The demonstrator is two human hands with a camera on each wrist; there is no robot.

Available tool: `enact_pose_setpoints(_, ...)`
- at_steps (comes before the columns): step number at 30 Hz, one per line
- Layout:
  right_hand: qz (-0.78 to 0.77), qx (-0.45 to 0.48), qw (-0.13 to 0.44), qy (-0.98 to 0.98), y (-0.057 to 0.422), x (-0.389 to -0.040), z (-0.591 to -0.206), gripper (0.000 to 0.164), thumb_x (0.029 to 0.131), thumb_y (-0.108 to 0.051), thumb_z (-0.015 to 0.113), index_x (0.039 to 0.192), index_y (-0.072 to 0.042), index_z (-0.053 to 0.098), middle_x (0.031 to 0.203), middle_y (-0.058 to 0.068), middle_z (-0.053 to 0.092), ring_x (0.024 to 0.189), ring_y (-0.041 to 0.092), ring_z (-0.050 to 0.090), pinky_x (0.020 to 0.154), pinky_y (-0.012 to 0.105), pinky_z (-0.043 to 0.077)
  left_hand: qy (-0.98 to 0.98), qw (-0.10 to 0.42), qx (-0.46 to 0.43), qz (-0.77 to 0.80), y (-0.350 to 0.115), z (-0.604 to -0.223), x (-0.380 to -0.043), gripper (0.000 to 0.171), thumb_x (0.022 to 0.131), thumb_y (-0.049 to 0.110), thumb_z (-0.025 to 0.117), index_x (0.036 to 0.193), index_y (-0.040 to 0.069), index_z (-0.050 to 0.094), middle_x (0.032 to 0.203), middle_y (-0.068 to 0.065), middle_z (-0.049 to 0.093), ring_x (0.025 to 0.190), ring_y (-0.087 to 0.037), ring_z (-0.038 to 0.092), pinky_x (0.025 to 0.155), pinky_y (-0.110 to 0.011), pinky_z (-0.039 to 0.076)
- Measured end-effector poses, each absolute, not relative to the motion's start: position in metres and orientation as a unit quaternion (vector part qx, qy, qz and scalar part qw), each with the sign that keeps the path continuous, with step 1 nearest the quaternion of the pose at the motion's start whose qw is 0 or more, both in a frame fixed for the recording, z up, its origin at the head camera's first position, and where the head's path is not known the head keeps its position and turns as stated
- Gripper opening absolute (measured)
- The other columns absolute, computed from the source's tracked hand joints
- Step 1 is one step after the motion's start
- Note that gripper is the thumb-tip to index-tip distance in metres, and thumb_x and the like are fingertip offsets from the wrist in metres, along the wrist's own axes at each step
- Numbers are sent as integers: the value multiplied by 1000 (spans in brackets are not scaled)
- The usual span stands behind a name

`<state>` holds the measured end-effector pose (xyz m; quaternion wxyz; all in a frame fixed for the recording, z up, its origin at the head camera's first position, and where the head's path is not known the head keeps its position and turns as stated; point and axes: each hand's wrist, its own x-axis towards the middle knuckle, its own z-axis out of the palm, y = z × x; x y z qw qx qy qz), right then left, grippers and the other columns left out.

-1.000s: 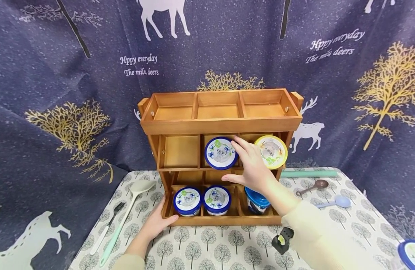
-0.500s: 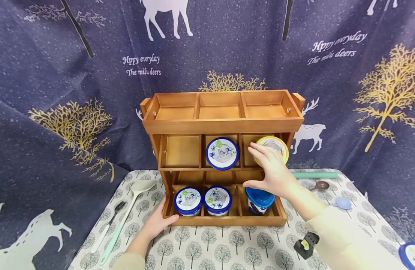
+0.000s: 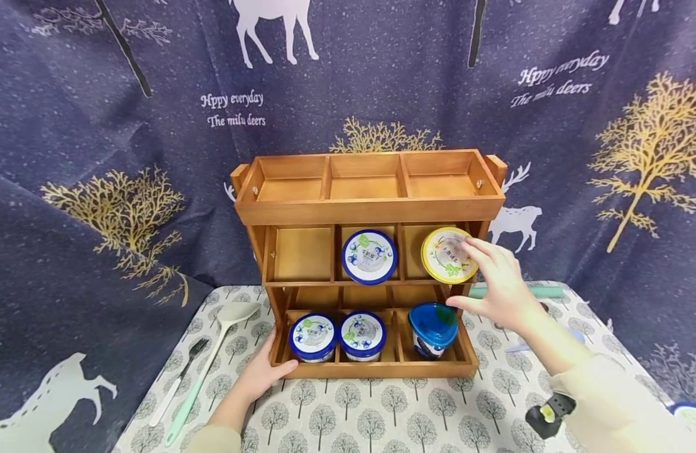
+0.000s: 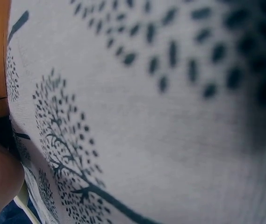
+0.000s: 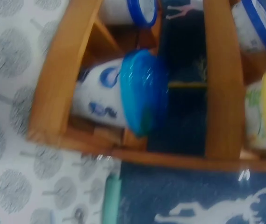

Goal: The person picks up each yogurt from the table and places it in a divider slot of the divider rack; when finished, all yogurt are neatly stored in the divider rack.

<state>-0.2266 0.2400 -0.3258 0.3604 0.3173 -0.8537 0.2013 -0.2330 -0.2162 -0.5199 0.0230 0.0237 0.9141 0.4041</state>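
Observation:
My left hand point(image 3: 261, 372) grips the lower left corner of a three-tier wooden rack point(image 3: 376, 371), thumb across the front. Part of that hand shows at the left edge of the left wrist view. My right hand point(image 3: 497, 286) is spread at the rack's right side. Its fingertips overlap the lid of the yellow-lidded tub point(image 3: 445, 255); contact is unclear. Left of that, on the middle tier, sits a blue-lidded tub point(image 3: 369, 257). Two more blue-lidded tubs, one left point(image 3: 312, 336) and one centre point(image 3: 362, 335), share the bottom tier with a tub with a translucent blue lid point(image 3: 432, 327).
A ladle point(image 3: 234, 313) and a fork point(image 3: 196, 348) lie left of the rack. To the right are a green stick point(image 3: 542, 292) and a blue spoon point(image 3: 576, 335), partly behind the right arm. Another blue-lidded tub point(image 3: 690, 409) shows at the lower right edge.
My right hand has moved right, from beside the middle blue-lidded tub to the yellow-lidded tub's right edge, uncovering the translucent-lidded tub below. The left hand stays on the rack.

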Motion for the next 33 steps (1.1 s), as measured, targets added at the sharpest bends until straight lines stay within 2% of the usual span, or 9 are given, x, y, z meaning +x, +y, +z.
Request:
enact_pose_setpoints(3,200,297,360,-862,254,-224,-332,101,72,-76,49,128,8,47,132,27,42,116,47,35,87,64,27,915,22,25,401,-216,-520,-233,105,77,55,69,152,13,10,152,-22,19,131,-49,25,98,-68,24)
enact_pose_setpoints(5,205,281,354,-868,264,-222,-335,100,71,-75,54,129,6,47,133,25,42,116,48,35,86,65,26,915,21,26,402,-216,-519,-233,105,77,55,69,152,13,10,152,-22,18,132,-49,24,98,-68,24)
enact_pose_setpoints(10,212,249,351,-877,286,-221,-341,98,63,-60,77,129,5,48,133,25,43,115,49,35,92,63,24,915,20,27,401,-216,-518,-232,105,77,54,69,152,12,10,152,-22,18,132,-49,24,99,-68,23)
enact_pose_setpoints(16,199,216,356,-887,309,-220,-351,100,64,-65,73,128,7,48,130,26,45,112,51,37,92,64,24,916,26,26,399,-215,-515,-230,105,78,53,69,152,10,9,152,-22,18,132,-48,24,100,-67,23)
enact_pose_setpoints(24,176,171,320,-915,348,-211,-365,90,57,-39,86,123,9,49,122,31,48,108,56,39,87,70,24,913,17,35,406,-215,-516,-232,105,77,53,70,152,10,10,152,-22,17,132,-49,23,99,-68,22)
enact_pose_setpoints(29,180,159,298,-924,372,-207,-375,87,59,-33,86,124,10,48,119,35,49,106,57,40,89,70,23,911,17,34,410,-216,-517,-231,105,77,53,70,152,12,10,152,-21,16,133,-48,22,100,-68,20)
enact_pose_setpoints(33,188,116,247,-944,387,-200,-381,89,65,-35,84,132,5,43,123,36,45,108,61,34,82,74,21,912,21,32,409,-215,-517,-230,105,77,53,70,152,12,9,153,-21,16,133,-47,21,101,-67,20)
